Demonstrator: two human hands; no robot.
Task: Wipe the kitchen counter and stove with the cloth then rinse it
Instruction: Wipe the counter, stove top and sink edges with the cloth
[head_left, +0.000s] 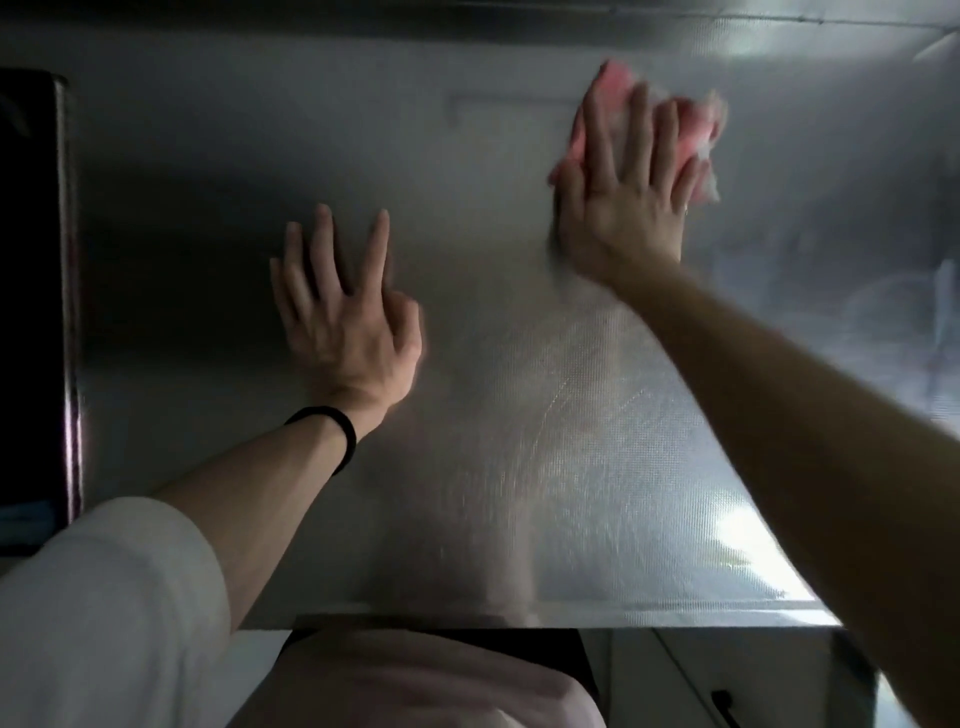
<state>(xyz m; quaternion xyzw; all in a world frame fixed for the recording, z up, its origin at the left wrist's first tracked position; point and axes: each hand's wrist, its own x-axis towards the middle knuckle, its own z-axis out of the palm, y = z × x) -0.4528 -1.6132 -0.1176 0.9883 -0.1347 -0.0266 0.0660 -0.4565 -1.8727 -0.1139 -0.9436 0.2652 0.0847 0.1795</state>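
Note:
A textured stainless steel counter (519, 415) fills the head view. At its far right my right hand (631, 187) presses flat, fingers straight, on a pink cloth (696, 130) that is blurred by motion and sticks out past the fingertips. My left hand (343, 306) rests on the counter at centre left with fingers spread; the index finger looks bent under. A black band circles the left wrist.
The black glass edge of the stove (31, 291) runs down the far left. The counter's back rim (467, 21) lies at the top. Below the counter's front edge (571, 621) are white cabinet fronts (691, 680) and my clothing.

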